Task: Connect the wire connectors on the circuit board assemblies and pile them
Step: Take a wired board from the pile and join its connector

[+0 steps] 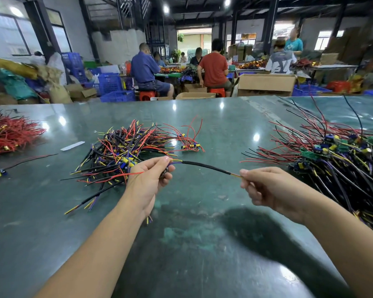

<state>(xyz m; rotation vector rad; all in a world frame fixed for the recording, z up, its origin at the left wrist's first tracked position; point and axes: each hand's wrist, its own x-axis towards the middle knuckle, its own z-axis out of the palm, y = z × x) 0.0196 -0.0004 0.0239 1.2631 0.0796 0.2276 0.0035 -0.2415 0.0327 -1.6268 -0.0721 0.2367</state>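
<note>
Two pinches hold the light, limp black-sleeved wire lead [205, 166]: left hand [148, 179], right hand [265, 188]; grip the sleeve ends.

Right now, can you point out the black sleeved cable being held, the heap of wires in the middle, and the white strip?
black sleeved cable [205, 166], head view, middle of its black sleeve.
middle heap of wires [125, 147], head view, its tangled centre.
white strip [72, 146], head view, its middle.

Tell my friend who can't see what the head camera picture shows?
Two hands stretch one black-sleeved wire above a green table: the left hand grips one end, the right hand pinches the other. Piles of red, black and yellow wires lie around them.
</note>
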